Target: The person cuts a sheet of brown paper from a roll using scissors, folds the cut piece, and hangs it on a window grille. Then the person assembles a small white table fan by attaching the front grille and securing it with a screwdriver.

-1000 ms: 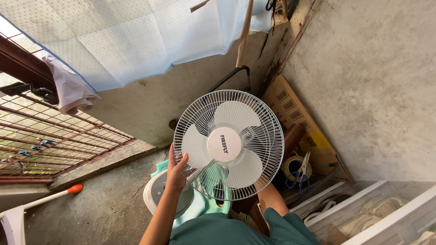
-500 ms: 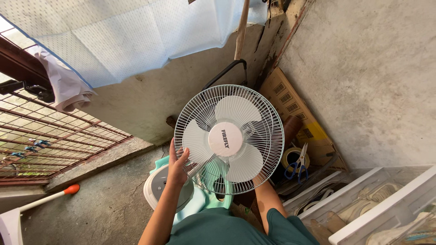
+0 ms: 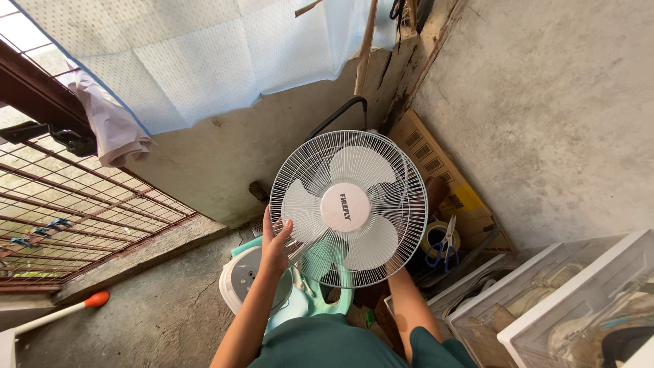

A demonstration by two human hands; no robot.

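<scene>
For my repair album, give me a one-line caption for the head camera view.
Left hand grips the white fan's wire guard at its rim; right hand is hidden behind it.

Home utility balcony: window grille [image 3: 82, 204], hung cloth [image 3: 204, 54]

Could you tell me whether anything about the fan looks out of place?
Yes: the round white wire-grille fan head is off its stand, held up by the left hand; the right hand is hidden behind it. The round white fan base lies below.
</scene>
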